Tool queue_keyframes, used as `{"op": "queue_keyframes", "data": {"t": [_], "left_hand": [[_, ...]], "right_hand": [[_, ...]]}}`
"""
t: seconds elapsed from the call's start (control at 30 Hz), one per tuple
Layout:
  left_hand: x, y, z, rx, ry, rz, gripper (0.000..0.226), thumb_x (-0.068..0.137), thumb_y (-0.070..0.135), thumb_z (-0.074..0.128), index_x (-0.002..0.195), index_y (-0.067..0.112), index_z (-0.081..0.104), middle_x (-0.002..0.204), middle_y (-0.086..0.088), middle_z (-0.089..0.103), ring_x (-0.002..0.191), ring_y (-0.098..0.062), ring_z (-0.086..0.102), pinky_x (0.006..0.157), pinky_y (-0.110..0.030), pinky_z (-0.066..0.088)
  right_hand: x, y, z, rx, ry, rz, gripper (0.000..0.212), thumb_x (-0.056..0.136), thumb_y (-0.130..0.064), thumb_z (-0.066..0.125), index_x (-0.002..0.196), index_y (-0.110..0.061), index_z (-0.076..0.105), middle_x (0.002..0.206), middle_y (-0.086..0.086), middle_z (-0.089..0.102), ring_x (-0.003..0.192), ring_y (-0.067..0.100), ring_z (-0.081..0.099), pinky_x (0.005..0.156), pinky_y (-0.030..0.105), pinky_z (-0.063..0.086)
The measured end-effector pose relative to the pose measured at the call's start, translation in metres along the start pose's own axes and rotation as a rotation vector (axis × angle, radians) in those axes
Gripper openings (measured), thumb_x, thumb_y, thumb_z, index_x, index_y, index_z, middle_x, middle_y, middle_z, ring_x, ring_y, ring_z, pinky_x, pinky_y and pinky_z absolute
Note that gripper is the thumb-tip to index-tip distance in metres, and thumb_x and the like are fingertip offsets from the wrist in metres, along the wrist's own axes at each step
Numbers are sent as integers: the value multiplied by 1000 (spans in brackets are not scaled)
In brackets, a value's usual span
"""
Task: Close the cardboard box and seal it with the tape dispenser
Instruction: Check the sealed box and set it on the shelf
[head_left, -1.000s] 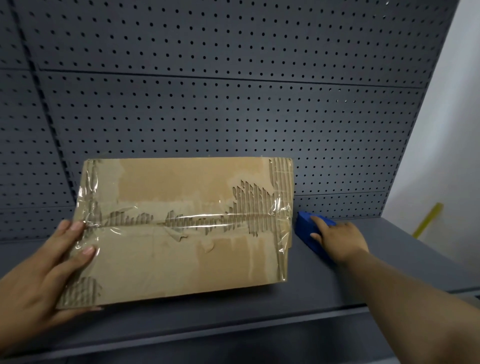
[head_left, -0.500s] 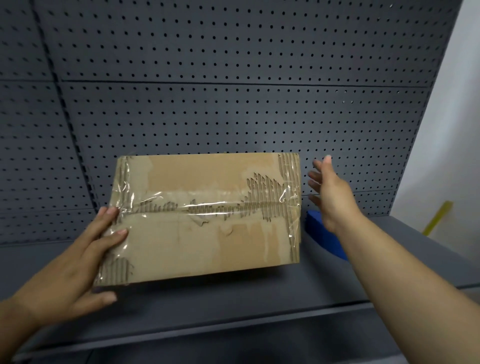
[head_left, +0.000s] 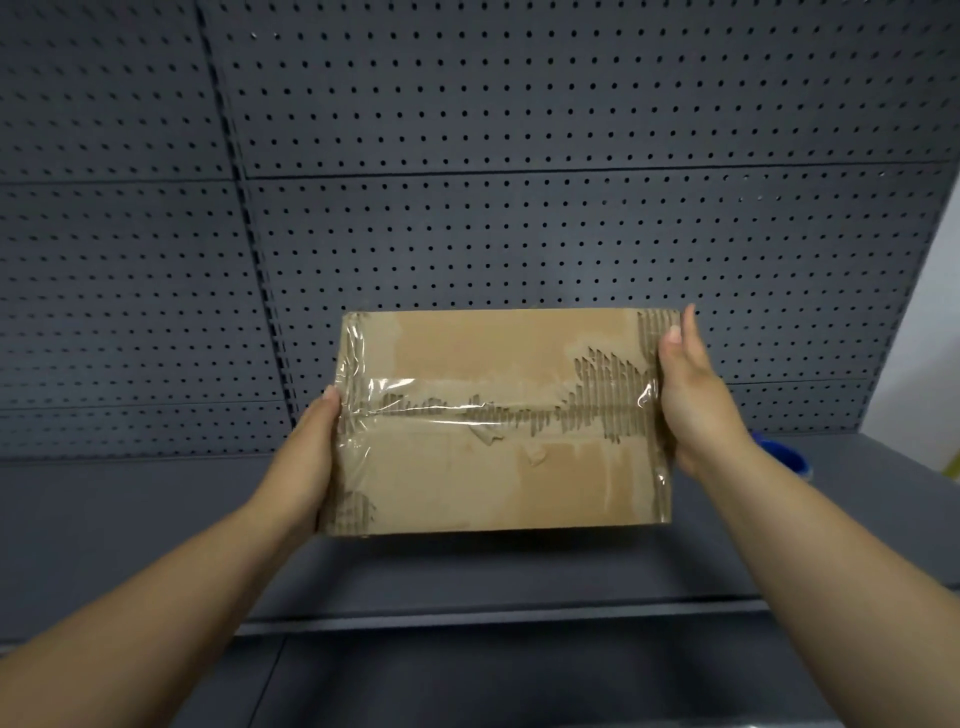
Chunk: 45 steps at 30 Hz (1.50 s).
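The cardboard box (head_left: 498, 467) stands closed on the dark shelf (head_left: 156, 519), its worn top face toward me. Clear tape runs along its middle seam and over both ends, and the paper is torn down to the corrugation in places. My left hand (head_left: 306, 457) presses flat against the box's left side, thumb at the edge. My right hand (head_left: 691, 400) lies against the right side with straight fingers pointing up and the thumb on the top face. The blue tape dispenser (head_left: 789, 457) lies on the shelf to the right, mostly hidden behind my right forearm.
A dark grey pegboard (head_left: 519, 208) forms the back wall right behind the box. The shelf's front lip (head_left: 467, 621) runs below the box. A white wall (head_left: 935, 338) and a yellow object (head_left: 953, 465) are at the far right.
My right hand left the tape dispenser on the shelf and came over to the box's right side. My left hand slid from the top face to the left side.
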<state>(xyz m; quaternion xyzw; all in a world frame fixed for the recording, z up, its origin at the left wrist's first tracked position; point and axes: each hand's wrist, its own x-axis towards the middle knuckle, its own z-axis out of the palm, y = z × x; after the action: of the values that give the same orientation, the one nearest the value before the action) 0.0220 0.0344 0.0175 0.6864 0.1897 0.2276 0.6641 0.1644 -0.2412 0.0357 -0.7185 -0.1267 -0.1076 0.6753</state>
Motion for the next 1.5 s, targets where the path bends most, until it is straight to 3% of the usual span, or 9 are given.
{"op": "queue_keyframes", "data": {"t": [0.1, 0.3, 0.63, 0.83, 1.03, 1.17, 1.27, 1.37, 1.5], "left_hand": [[0, 5, -3, -81, -51, -40, 51, 97, 53, 26, 101, 22, 67, 80, -2, 74, 71, -17, 70, 63, -32, 48], [-4, -1, 0, -185, -101, 14, 62, 93, 62, 15, 121, 27, 57, 101, -6, 72, 89, -22, 70, 64, -34, 55], [-19, -53, -10, -166, 93, -81, 78, 77, 82, 19, 123, 33, 57, 115, 0, 65, 109, -21, 59, 100, -47, 43], [-26, -66, -11, -53, 163, -102, 88, 75, 81, 12, 134, 27, 49, 128, -5, 56, 121, -25, 50, 106, -47, 37], [-31, -50, -22, -215, -10, 70, 75, 85, 68, 11, 117, 22, 61, 108, -6, 69, 102, -20, 65, 83, -37, 50], [-33, -44, -8, -277, 135, 47, 70, 93, 61, 11, 99, 17, 65, 95, -8, 70, 92, -24, 66, 83, -39, 50], [-32, -48, 3, -243, 299, -8, 67, 94, 61, 11, 110, 20, 62, 102, -3, 67, 98, -19, 61, 90, -38, 46], [-25, -54, 10, -166, 444, 7, 73, 92, 63, 10, 118, 18, 61, 114, -4, 64, 109, -23, 57, 100, -42, 41], [-25, -49, 14, -125, 549, 79, 72, 96, 55, 8, 106, 12, 65, 101, -5, 65, 100, -25, 57, 88, -34, 42]], "right_hand": [[-4, 1, 2, 45, 9, 1, 49, 90, -62, 28, 138, -56, 16, 149, -6, 36, 131, 22, 40, 103, 52, 39], [-23, -1, 10, 110, 33, 20, 47, 92, -62, 24, 138, -56, 19, 149, -6, 35, 134, 20, 37, 107, 51, 34], [-80, 19, 28, 46, 28, -36, 43, 99, -47, 15, 142, -53, 13, 154, -8, 21, 141, 12, 19, 115, 40, 16], [-100, 27, 22, 34, 3, -43, 46, 98, -45, 16, 143, -49, 7, 144, -20, 24, 130, -2, 20, 111, 28, 15], [-98, 33, 22, 39, 126, -51, 50, 99, -44, 17, 148, -36, 18, 151, -9, 28, 136, 4, 23, 108, 23, 18], [-95, 36, 35, 124, 245, 24, 55, 96, -53, 17, 147, -34, 22, 152, -7, 29, 139, 11, 25, 114, 31, 18], [-91, 41, 41, 178, 290, 90, 71, 86, -70, 19, 144, -32, 33, 147, -4, 39, 136, 14, 33, 114, 42, 25], [-92, 40, 44, 100, 329, 42, 61, 94, -57, 21, 147, -27, 26, 149, -2, 36, 137, 16, 31, 112, 30, 22], [-93, 36, 45, -38, 362, 10, 55, 99, -43, 23, 150, -23, 14, 150, 4, 33, 138, 24, 30, 108, 34, 24]]}}
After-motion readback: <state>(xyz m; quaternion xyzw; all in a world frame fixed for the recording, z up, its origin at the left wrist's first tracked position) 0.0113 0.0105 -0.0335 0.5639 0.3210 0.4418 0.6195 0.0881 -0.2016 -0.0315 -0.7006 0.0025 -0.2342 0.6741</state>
